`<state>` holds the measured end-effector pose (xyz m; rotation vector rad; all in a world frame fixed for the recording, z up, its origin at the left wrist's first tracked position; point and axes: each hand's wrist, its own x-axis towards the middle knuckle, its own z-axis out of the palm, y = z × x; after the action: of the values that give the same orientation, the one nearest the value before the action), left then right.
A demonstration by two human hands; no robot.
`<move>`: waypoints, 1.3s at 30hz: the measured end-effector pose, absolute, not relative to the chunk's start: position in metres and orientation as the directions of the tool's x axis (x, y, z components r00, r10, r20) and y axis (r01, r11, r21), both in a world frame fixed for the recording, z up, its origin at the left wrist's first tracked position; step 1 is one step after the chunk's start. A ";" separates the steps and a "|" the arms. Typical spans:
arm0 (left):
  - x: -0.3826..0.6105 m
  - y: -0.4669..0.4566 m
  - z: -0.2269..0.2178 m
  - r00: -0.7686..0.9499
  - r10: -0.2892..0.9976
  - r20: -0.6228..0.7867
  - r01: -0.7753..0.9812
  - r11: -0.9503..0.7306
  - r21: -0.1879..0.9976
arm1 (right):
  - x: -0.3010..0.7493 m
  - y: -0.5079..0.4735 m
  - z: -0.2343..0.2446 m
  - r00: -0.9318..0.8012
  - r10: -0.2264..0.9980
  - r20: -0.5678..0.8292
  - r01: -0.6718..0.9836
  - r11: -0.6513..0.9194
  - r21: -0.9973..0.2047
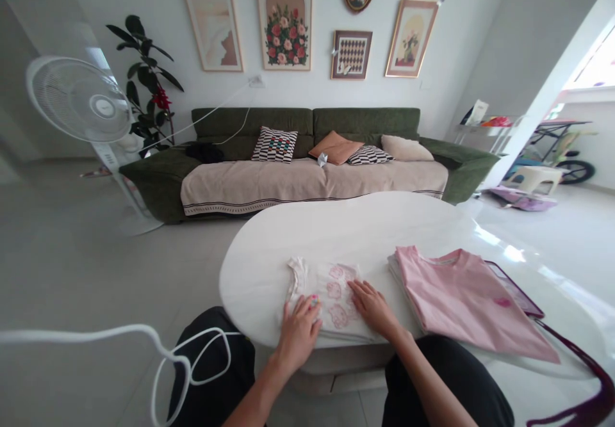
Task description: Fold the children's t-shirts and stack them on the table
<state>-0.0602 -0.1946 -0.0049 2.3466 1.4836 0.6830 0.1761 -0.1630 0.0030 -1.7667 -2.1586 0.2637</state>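
A small white garment (327,286) with pink printed shapes lies folded on the white oval table (355,228), near its front edge. My left hand (300,328) rests flat on the garment's left part, fingers stretched out. Flat on its right part lies my right hand (372,305), fingers spread. Neither hand grips anything. To the right sits a folded pink t-shirt (461,299) on top of a stack.
A dark purple bag (521,296) with a strap lies under the pink stack at the table's right. A green sofa (307,158) with cushions stands behind the table. A standing fan (81,100) is at left. A white cable (158,350) crosses my lap.
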 end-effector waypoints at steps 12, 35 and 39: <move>-0.090 -0.142 0.002 0.112 0.979 0.172 0.887 -0.176 0.427 | 0.112 -0.244 0.003 -0.119 0.972 0.204 0.747 0.223 -0.626; 0.019 -0.149 0.087 0.411 0.910 -0.061 -0.332 0.211 0.919 | 0.240 -0.171 0.099 0.124 0.959 0.256 0.610 0.130 -0.782; 0.112 -0.143 0.099 0.479 0.871 0.106 -0.408 0.115 0.906 | 0.332 -0.196 0.119 0.247 0.926 0.286 0.597 0.087 -0.798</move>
<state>0.1119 -0.1428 0.0991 1.0844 0.5263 1.0035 0.3316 -0.1955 0.1186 -1.6085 -1.4492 0.4547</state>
